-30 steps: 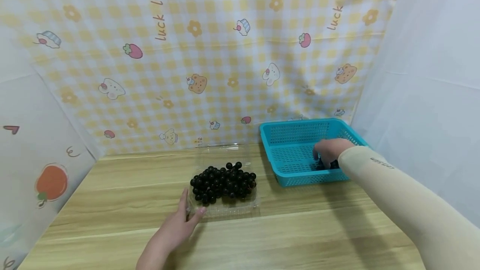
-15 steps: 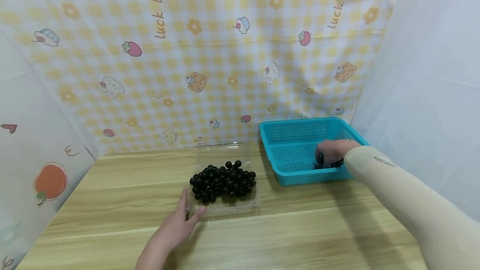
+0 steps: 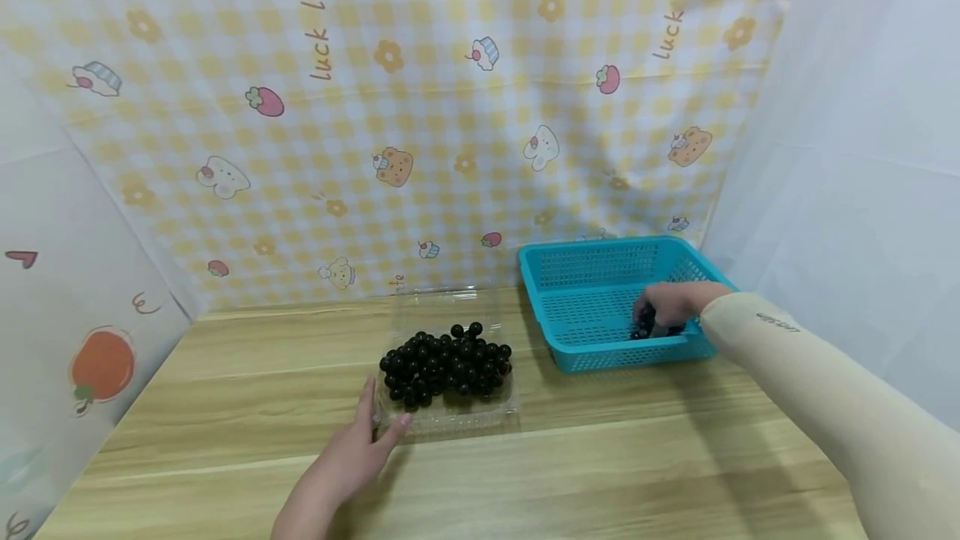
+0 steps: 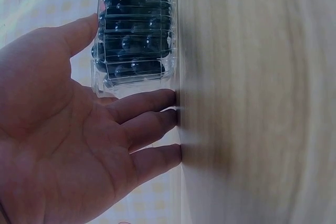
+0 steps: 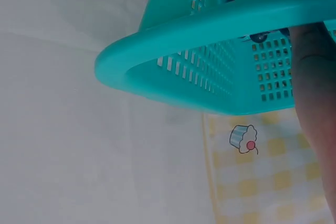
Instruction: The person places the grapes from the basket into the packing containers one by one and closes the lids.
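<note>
A clear plastic clamshell box (image 3: 472,421) stands with its lid raised at the back, heaped with black grapes (image 3: 442,365). My left hand (image 3: 352,452) rests at the box's front left corner, thumb by the front edge. In the left wrist view the fingers (image 4: 152,127) are spread and fairly straight, their tips on the tabletop beside the box. Inside the turquoise basket (image 3: 532,290), my right hand (image 3: 675,300) curls its fingers over a small bunch of black grapes (image 3: 645,323). The right wrist view shows the thumb side reaching past the rim, with a grape (image 5: 259,38) beyond.
The wood-grain table (image 3: 225,440) carries both containers, the basket to the right of the box. A yellow checked cloth (image 3: 450,107) hangs close behind them. White sheets (image 3: 847,148) hang at both sides.
My right hand has shifted slightly right in the basket and drawn its fingers in round the grapes, of which more shows. The left hand and the box have stayed put.
</note>
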A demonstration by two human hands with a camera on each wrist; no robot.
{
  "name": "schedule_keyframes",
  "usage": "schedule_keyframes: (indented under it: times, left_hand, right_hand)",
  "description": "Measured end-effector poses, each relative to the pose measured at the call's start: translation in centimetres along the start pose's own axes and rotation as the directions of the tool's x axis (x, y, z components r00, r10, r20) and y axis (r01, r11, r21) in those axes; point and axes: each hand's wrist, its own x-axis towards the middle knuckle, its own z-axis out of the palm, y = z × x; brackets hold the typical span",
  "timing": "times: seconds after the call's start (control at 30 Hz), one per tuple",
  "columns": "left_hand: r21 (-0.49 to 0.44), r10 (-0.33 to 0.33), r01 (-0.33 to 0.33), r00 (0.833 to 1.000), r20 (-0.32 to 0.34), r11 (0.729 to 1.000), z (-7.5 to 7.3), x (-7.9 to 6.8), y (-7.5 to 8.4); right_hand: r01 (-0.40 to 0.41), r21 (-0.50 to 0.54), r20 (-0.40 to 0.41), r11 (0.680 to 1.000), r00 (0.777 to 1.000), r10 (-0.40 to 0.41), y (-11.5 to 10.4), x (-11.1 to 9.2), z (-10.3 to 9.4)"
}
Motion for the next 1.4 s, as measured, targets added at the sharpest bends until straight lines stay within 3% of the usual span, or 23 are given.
schedule_keyframes:
  times: [0.67,1.17,1.4]
  left_hand:
    - [0.014,-0.003,0.004,1.0,-0.006,1.0,-0.08,0.12,0.22]
    - [0.012,-0.005,0.005,1.0,-0.006,1.0,-0.13,-0.07,-0.06]
    - [0.004,0.0,0.0,1.0,-0.007,1.0,-0.03,-0.1,-0.08]
  right_hand:
    - [-0.038,0.069,0.053,0.997,0.998,0.034,0.04,0.57,-0.37]
    - [-0.011,0.099,0.044,0.995,0.999,0.006,-0.39,0.46,-0.15]
    - [-0.017,0.12,0.08,0.993,0.997,0.007,-0.02,0.22,-0.21]
